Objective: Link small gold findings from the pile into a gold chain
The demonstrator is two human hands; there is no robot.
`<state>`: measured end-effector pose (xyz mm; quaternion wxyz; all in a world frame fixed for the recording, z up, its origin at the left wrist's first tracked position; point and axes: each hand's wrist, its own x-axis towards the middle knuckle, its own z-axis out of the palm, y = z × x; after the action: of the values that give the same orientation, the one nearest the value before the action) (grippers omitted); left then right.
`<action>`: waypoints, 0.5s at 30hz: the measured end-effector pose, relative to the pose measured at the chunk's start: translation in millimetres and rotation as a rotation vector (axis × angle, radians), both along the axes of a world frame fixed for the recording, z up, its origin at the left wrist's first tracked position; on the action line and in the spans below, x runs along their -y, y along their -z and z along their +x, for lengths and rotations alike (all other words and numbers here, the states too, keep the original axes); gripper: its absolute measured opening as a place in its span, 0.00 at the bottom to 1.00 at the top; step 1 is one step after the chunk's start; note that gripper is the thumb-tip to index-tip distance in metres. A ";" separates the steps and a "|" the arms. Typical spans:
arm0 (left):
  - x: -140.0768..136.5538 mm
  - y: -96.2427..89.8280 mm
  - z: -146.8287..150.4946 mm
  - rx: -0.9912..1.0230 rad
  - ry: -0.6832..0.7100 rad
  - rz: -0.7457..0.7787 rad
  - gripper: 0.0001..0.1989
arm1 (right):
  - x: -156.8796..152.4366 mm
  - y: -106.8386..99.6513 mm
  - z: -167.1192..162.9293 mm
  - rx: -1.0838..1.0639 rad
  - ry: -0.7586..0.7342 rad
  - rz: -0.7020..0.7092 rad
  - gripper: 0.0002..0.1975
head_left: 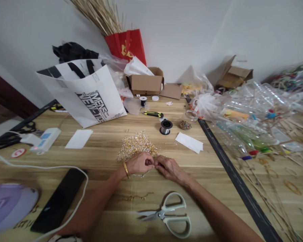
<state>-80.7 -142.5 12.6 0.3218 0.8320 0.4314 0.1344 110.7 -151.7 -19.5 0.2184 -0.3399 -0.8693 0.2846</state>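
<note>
My left hand [140, 162], with a gold bracelet at the wrist, is closed in a pinch. Its fingertips meet those of my right hand [168, 167], which is pinched closed too. What sits between the fingers is too small to make out. A thin beaded strand [142, 175] shows just below my left hand on the table. Right behind both hands lies a loose pile of gold and clear beads [137, 144]. Nearer to me are a short gold beaded piece [136, 197] and a pair of scissors [164, 213] with pale handles, blades pointing left.
A wire spool [166, 127], a yellow utility knife [153, 114] and a bead jar [185, 125] stand beyond the pile. Left are a phone [59, 200], a white cable and a power strip [46, 139]. Plastic bottles [232, 137] crowd the right; a white bag [86, 94] stands behind.
</note>
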 end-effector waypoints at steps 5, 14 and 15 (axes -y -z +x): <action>-0.3 0.1 1.2 -0.047 0.035 0.022 0.08 | -0.2 1.0 0.4 -0.040 0.008 -0.032 0.04; -3.4 2.3 -0.3 0.018 0.005 -0.014 0.08 | -7.2 -4.6 7.0 -0.176 0.035 -0.336 0.10; -3.8 2.6 -0.4 0.030 -0.005 -0.019 0.08 | -7.7 -5.1 7.5 -0.197 0.037 -0.359 0.10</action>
<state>-81.1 -138.7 10.1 0.3359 0.8257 0.4299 0.1433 118.3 -144.0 -14.4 0.2434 -0.3598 -0.7726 0.4630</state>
